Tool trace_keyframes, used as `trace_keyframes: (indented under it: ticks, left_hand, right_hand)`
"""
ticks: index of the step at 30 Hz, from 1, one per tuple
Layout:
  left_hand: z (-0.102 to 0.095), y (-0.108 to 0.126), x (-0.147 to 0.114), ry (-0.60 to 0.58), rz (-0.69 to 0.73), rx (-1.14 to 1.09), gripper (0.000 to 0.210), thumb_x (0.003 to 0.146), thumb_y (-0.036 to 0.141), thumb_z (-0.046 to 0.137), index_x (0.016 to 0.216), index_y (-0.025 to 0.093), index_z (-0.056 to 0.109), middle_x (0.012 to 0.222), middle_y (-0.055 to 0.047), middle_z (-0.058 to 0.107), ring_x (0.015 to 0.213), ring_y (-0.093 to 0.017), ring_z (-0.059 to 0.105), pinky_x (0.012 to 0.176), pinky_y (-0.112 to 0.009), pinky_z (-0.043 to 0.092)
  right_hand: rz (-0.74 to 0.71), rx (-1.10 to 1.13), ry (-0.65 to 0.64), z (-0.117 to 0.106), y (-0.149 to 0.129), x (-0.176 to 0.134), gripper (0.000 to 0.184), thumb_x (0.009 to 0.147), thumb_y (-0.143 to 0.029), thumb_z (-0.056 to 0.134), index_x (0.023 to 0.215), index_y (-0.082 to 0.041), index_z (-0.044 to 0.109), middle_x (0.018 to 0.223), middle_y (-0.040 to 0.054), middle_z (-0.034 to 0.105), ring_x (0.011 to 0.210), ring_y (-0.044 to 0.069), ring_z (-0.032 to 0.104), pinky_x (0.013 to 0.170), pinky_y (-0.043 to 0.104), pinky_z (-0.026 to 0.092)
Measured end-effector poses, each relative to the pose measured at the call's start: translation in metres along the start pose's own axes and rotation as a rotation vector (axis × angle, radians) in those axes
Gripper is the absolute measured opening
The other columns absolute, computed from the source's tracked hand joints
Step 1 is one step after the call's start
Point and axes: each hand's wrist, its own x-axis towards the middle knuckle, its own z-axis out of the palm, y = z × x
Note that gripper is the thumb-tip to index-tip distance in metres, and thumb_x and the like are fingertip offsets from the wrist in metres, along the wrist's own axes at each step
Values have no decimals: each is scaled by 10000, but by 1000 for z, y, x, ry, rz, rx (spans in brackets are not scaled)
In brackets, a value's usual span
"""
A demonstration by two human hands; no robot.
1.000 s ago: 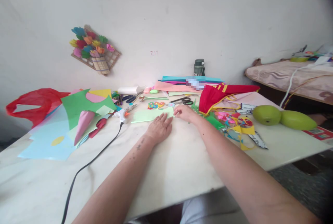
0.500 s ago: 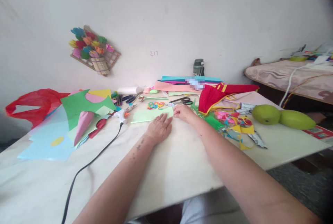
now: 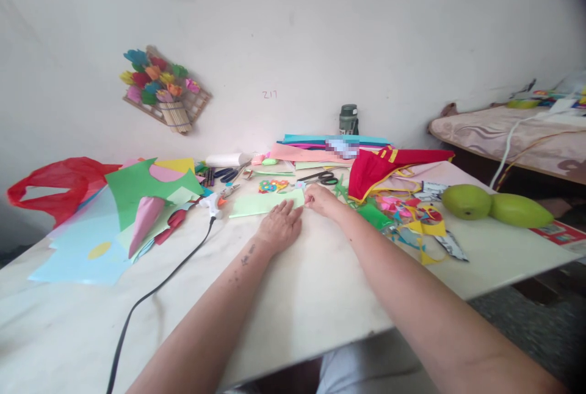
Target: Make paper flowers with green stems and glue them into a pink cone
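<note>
Here, green paper (image 3: 249,205) lies partly under the flattened left grip (image 3: 281,225); whether the right grip (image 3: 323,200) pinches its right end is unclear.

The head camera looks forward and down over hands (image 3: 280,226) and table (image 3: 77,327), facing a wall (image 3: 293,34).

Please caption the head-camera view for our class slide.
Left hand rests on pale green paper, right hand at its right end, a glue gun lying nearby.

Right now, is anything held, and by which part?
Left hand lies flat on the pale green paper; right hand is at its right end, grip unclear.
</note>
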Motion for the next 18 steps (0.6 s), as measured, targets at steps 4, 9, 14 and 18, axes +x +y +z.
trace_keyframes:
  ticks: [4, 9, 14, 18]
  left_hand:
    - [0, -2, 1, -33, -23, -109, 469, 864, 336, 295, 1283, 162, 411, 1392, -116, 322, 1292, -263, 248, 1050, -427, 216]
    - [5, -20, 4, -32, -122, -551, 567, 840, 306, 316, 1368, 122, 224, 1402, -120, 300, 1289, -232, 266, 1054, -394, 226]
    - [6, -42, 8, 105, -179, -993, 648, 762, 161, 363, 1380, 191, 171, 1419, -69, 277, 1223, -213, 387, 984, -379, 349]
    - [1, -55, 3, 188, -186, -686, 572, 657, 109, 474, 1227, 160, 455, 1279, -79, 477, 1179, -234, 428, 977, -370, 358]
  right_hand:
    - [36, -18, 33, -3, -9, -3, 102, 655, -100, 573, 690, -156, 650, 848, 70, 639, 793, 179, 574, 735, 276, 427]
    - [-18, 233, 165, 7, -22, 0, 338, 685, 6, 439, 899, -162, 640, 886, 46, 661, 842, 146, 596, 785, 265, 443]
    - [-24, 252, 65, 20, -27, -1, 317, 656, 19, 458, 840, -150, 654, 832, 44, 665, 752, 138, 603, 730, 254, 460]
    - [-85, 184, 63, 20, -24, -1, 289, 622, 23, 508, 802, -138, 668, 805, 50, 649, 673, 126, 576, 669, 237, 455]
